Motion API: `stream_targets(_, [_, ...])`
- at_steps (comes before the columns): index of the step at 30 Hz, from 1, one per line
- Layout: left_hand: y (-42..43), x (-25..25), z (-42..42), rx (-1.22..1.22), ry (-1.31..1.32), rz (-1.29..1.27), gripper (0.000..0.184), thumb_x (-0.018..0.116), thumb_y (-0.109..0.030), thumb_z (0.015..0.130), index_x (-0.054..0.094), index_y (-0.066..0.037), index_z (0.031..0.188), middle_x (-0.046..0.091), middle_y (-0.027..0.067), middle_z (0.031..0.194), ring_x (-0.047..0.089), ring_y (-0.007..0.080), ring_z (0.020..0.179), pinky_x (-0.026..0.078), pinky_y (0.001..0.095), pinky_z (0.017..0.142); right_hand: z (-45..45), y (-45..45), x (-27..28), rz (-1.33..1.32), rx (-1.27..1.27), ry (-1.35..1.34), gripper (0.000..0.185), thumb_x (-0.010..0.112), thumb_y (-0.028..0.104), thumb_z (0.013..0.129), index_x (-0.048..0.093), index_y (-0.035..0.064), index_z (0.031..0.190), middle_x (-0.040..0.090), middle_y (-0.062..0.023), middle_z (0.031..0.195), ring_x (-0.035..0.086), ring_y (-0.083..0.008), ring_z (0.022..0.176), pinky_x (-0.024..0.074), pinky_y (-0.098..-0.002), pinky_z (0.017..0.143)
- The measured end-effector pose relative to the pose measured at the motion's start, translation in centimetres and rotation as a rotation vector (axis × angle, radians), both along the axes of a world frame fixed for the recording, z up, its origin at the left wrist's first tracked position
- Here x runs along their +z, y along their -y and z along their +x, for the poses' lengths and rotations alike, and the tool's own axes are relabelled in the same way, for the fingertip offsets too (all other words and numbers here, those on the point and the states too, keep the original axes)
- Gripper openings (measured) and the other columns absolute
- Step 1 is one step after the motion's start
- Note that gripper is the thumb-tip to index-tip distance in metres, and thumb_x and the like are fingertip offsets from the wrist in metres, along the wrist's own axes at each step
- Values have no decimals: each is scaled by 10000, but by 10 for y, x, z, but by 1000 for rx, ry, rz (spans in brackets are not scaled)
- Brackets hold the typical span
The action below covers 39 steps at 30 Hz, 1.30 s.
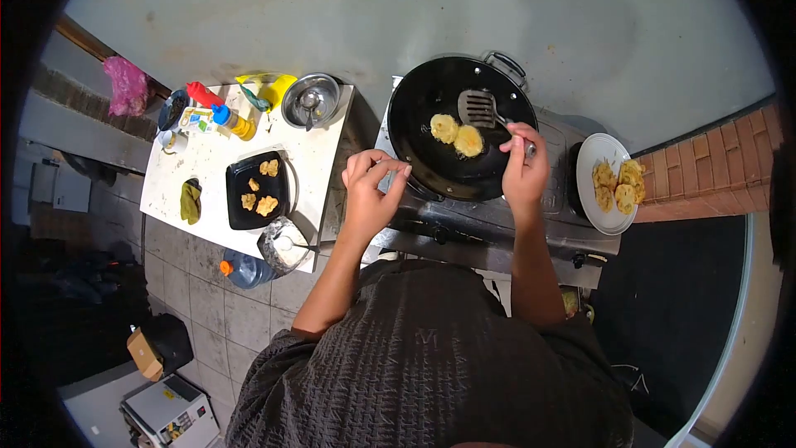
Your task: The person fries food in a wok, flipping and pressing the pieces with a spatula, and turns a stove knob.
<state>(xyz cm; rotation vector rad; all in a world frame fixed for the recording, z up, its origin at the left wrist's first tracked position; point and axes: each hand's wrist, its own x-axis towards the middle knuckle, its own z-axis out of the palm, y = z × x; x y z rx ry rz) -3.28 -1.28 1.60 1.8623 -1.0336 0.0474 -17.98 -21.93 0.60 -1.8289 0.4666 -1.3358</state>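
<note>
Pan fritters (469, 142) lie between right hand (526, 170) (gripping a spatula (479, 104)) and curled left hand (372, 191).

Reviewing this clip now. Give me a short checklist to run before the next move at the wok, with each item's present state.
1. Slotted spatula in hand: ok; the right hand grips its handle.
2. Spatula under a fritter: not ok; its blade shows beside the two fritters in the wok.
3. Left hand clear of the hot area: cannot tell; it is close by the wok's rim, contact unclear.
4. Fritter undersides browned: cannot tell; only the tops show.
5. White plate within reach: probably ok; it sits to the right of the right hand.
6. Flame lit: cannot tell; the wok hides it.
</note>
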Motion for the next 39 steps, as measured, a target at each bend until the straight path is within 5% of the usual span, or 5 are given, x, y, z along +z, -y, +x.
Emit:
stream_targets(13, [8, 1, 2, -21, 19, -7, 83, 729, -127, 819, 721, -65, 875, 608, 71, 934, 549, 249, 946, 388, 357, 868, -14, -10, 1, -9, -60, -38, 134, 524, -12, 957, 570, -13, 1083, 649, -119, 1058, 615, -125, 736, 529, -247, 673])
stream_targets(28, [-1, -13, 2, -13, -35, -8, 72, 740, -154, 810, 730, -117, 871, 596, 28, 953, 519, 226, 989, 331, 361, 875, -8, 0, 2, 30, -132, -125, 135, 540, 12, 965, 595, -12, 1085, 651, -106, 1095, 629, -142, 859, 539, -261, 711])
stream_targets(39, [-5, -5, 1, 10, 8, 61, 92, 737, -150, 826, 716, -78, 878, 600, 66, 960, 524, 248, 975, 359, 354, 887, -27, -8, 9, 40, -56, -28, 125, 515, 15, 965, 574, -9, 1072, 646, -107, 1053, 524, -78, 674, 449, -213, 588])
